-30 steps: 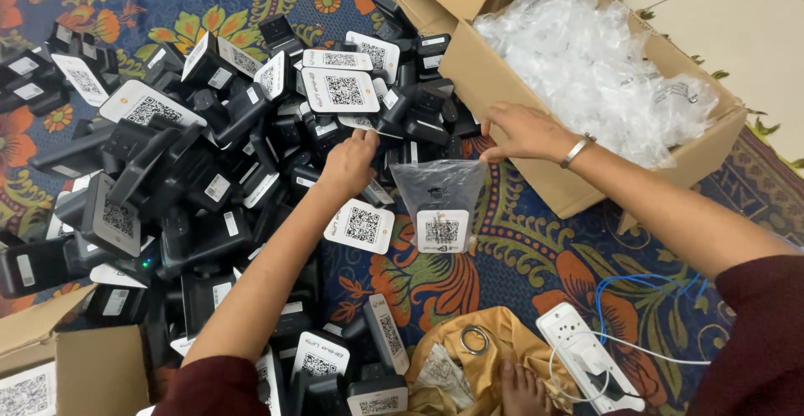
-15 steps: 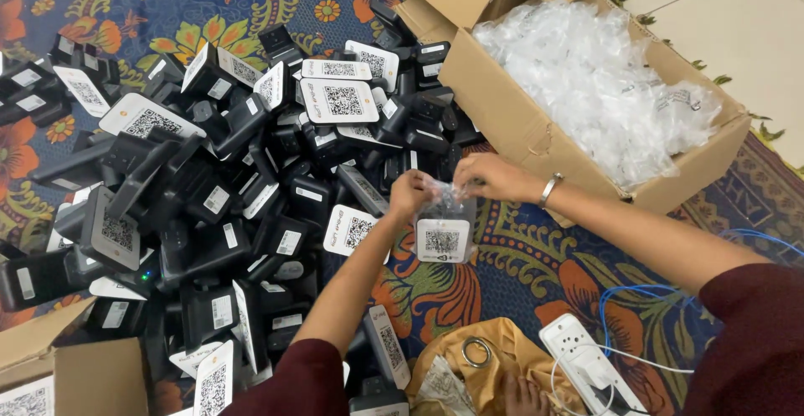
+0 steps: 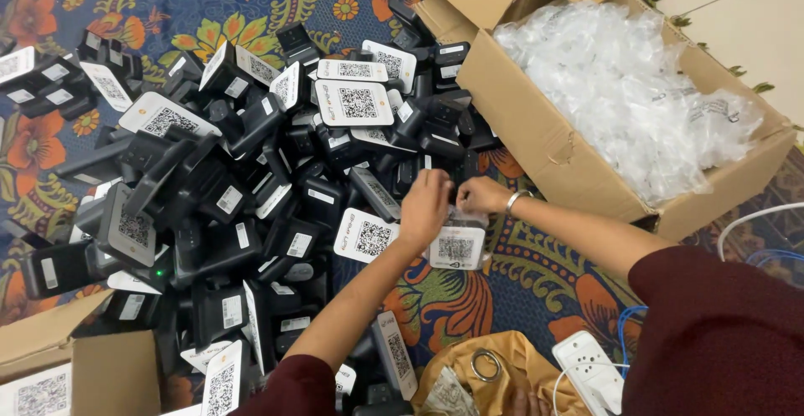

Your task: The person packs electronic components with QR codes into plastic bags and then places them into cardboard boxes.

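Both hands, left hand and right hand, are pinching shut on a clear plastic bag around a small device, right beside the black device pile.

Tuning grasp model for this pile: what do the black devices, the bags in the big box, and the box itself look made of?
Black devices: hard plastic, it seems, matte with slight sheen, white paper-like labels. Bags: thin clear plastic film, crinkled and glinting. Box: brown corrugated cardboard, dull, creased flaps. Both hands, left hand and right hand, are on one bagged device.
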